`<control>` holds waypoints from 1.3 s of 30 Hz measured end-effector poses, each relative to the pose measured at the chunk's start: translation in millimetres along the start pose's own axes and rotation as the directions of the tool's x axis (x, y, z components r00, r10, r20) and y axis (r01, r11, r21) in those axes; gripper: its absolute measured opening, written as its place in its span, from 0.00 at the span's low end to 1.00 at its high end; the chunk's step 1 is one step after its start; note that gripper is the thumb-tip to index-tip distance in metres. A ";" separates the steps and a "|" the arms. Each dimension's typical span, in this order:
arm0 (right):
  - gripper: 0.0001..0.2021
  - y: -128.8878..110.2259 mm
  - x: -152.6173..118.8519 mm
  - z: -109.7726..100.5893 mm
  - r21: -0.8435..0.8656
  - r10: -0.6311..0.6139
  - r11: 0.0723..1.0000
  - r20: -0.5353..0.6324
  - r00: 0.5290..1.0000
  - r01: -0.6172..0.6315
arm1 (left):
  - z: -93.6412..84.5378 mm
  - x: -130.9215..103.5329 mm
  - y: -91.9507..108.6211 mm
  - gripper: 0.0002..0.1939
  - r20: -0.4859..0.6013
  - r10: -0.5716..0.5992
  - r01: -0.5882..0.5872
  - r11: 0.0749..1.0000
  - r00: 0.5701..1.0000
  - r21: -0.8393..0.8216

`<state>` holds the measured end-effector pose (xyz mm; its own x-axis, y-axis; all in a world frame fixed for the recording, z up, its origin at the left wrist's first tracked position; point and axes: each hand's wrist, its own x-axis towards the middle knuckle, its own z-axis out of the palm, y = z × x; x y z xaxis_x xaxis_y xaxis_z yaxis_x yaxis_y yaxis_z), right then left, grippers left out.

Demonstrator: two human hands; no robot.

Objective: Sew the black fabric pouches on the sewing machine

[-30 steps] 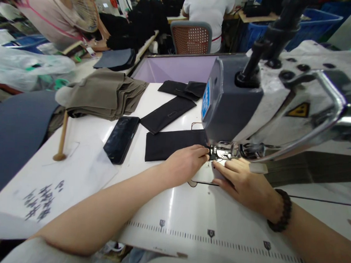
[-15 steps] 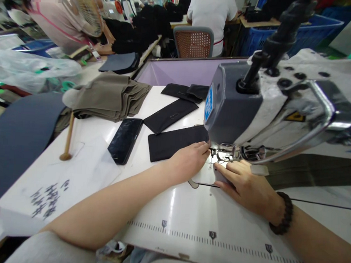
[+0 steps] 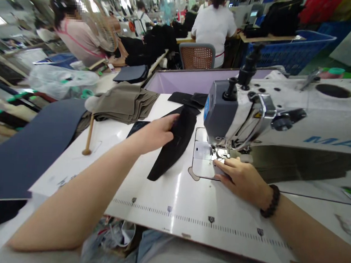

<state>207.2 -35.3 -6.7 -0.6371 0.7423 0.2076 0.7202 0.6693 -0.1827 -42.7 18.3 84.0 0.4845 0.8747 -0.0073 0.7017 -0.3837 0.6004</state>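
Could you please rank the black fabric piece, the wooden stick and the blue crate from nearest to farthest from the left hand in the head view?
1. Black fabric piece: gripped in the left hand.
2. Wooden stick: standing on the table to its left.
3. Blue crate: far back on the right, behind the sewing machine.

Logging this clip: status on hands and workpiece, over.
Left hand grips black fabric piece, one end lifted off the white table. Right hand rests flat by the presser foot. Phone lies behind the left hand.
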 end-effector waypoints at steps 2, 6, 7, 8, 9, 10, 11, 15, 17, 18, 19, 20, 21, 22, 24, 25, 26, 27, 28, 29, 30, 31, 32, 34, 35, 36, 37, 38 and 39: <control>0.14 0.2 0.0 -0.5 -0.003 -0.008 1.000 -0.001 1.000 0.008 | 2.0 -6.9 -6.1 0.34 -0.007 0.021 -0.022 0.954 1.000 -0.298; 0.14 1.6 -1.3 0.0 0.010 -0.017 1.000 0.014 1.000 0.017 | 40.8 -22.7 -22.0 0.32 -0.137 -0.116 0.093 0.982 0.984 -0.166; 0.15 1.9 -1.8 0.2 0.018 -0.022 1.000 0.017 1.000 0.021 | 51.0 -27.4 -23.4 0.30 -0.191 -0.083 0.082 0.997 0.978 -0.016; 0.15 2.0 -2.4 0.2 0.024 -0.028 0.999 0.018 0.999 0.027 | 60.1 -32.4 -22.8 0.27 -0.211 -0.012 0.040 0.991 0.977 0.130; 0.15 1.8 -2.9 0.1 0.026 -0.036 0.999 0.014 0.999 0.036 | 68.2 -37.1 -20.1 0.24 -0.185 0.083 -0.034 0.967 0.979 0.254; 0.15 1.4 -3.4 -0.3 0.023 -0.047 0.999 0.008 0.999 0.047 | 75.3 -41.3 -15.8 0.20 -0.114 0.185 -0.136 0.929 0.976 0.343; 0.15 0.9 -3.9 -0.8 0.020 -0.060 0.998 0.000 0.998 0.060 | 81.8 -44.5 -10.4 0.16 -0.026 0.277 -0.245 0.886 0.960 0.393; 0.14 -1.6 -5.0 -3.0 0.021 -0.118 0.993 -0.032 0.992 0.119 | 103.1 -43.2 6.1 0.15 0.191 0.424 -0.461 0.752 0.885 0.470; 0.14 -2.1 -5.4 -3.4 0.026 -0.141 0.990 -0.049 0.989 0.142 | 109.0 -34.3 5.6 0.16 0.175 0.423 -0.450 0.737 0.889 0.504; 0.14 -2.1 -5.5 -3.4 0.027 -0.149 0.988 -0.060 0.987 0.151 | 110.4 -28.8 3.5 0.16 0.166 0.425 -0.446 0.732 0.890 0.515; 0.14 -1.9 -5.6 -3.3 0.029 -0.155 0.987 -0.071 0.985 0.158 | 110.8 -22.9 0.8 0.15 0.160 0.429 -0.445 0.728 0.889 0.521; 0.14 -1.8 -5.5 -3.0 0.032 -0.158 0.987 -0.081 0.984 0.160 | 110.3 -17.1 -2.0 0.15 0.156 0.433 -0.446 0.726 0.888 0.523; 0.14 -1.6 -5.3 -2.7 0.035 -0.156 0.986 -0.090 0.984 0.160 | 109.2 -11.6 -4.7 0.15 0.153 0.435 -0.446 0.726 0.887 0.523; 0.13 -1.5 -5.0 -2.3 0.040 -0.155 0.986 -0.096 0.983 0.159 | 107.7 -6.6 -6.8 0.15 0.153 0.438 -0.449 0.726 0.886 0.520; 0.12 -1.3 -3.9 -1.4 0.047 -0.140 0.988 -0.103 0.985 0.146 | 104.1 1.7 -9.3 0.15 0.161 0.442 -0.458 0.728 0.882 0.511; 0.12 -1.3 -3.3 -0.9 0.048 -0.127 0.990 -0.105 0.986 0.132 | 102.4 5.0 -9.7 0.15 0.166 0.443 -0.462 0.729 0.881 0.505; 0.12 -1.4 -2.6 -0.3 0.046 -0.111 0.992 -0.106 0.988 0.117 | 100.7 7.8 -9.6 0.15 0.171 0.441 -0.463 0.731 0.881 0.501; 0.11 -1.4 -2.0 0.2 0.041 -0.094 0.994 -0.106 0.990 0.098 | 99.3 10.1 -9.3 0.14 0.173 0.437 -0.461 0.734 0.883 0.498; 0.11 -1.5 -1.5 0.8 0.035 -0.075 0.996 -0.104 0.992 0.079 | 98.1 12.1 -8.8 0.14 0.171 0.430 -0.455 0.739 0.886 0.498; 0.11 -1.5 -1.2 1.5 0.027 -0.059 0.998 -0.105 0.993 0.062 | 97.2 13.8 -8.4 0.13 0.167 0.425 -0.448 0.744 0.890 0.496; 0.11 -1.6 -1.0 2.1 0.021 -0.045 0.999 -0.105 0.993 0.048 | 96.6 15.1 -8.2 0.13 0.160 0.423 -0.444 0.749 0.892 0.493; 0.12 -1.6 -0.9 2.8 0.014 -0.032 0.999 -0.106 0.994 0.033 | 96.3 16.1 -8.2 0.12 0.152 0.425 -0.441 0.753 0.892 0.488; 0.12 -1.7 -0.8 3.4 0.006 -0.021 1.000 -0.106 0.994 0.022 | 96.3 16.9 -8.5 0.12 0.143 0.427 -0.440 0.759 0.893 0.480; 0.12 -1.9 -0.8 4.5 -0.014 -0.003 1.000 -0.111 0.994 0.002 | 96.9 17.8 -9.9 0.12 0.123 0.431 -0.436 0.773 0.894 0.460; 0.12 -2.0 -0.6 5.0 -0.025 0.004 1.000 -0.112 0.994 -0.007 | 97.3 18.0 -10.8 0.12 0.114 0.431 -0.433 0.780 0.895 0.451; 0.11 -2.1 -0.4 5.5 -0.034 0.011 0.999 -0.113 0.994 -0.014 | 97.7 18.1 -11.8 0.12 0.106 0.430 -0.429 0.787 0.897 0.443; 0.11 -2.2 -0.1 6.0 -0.038 0.018 0.999 -0.113 0.993 -0.022 | 98.0 18.3 -12.8 0.12 0.097 0.428 -0.425 0.793 0.899 0.437; 0.11 -2.3 0.3 6.5 -0.040 0.027 0.999 -0.113 0.993 -0.031 | 98.1 18.4 -13.6 0.12 0.089 0.425 -0.419 0.798 0.901 0.433; 0.11 -2.3 0.7 7.1 -0.041 0.034 0.998 -0.114 0.993 -0.039 | 98.1 18.6 -14.3 0.12 0.081 0.422 -0.414 0.802 0.903 0.431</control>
<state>203.2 -36.2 -12.9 -0.5766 0.7562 0.3093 0.7552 0.6378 -0.1516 7.5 11.0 -3.2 0.7764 0.6034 0.1819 0.5869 -0.7974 0.1402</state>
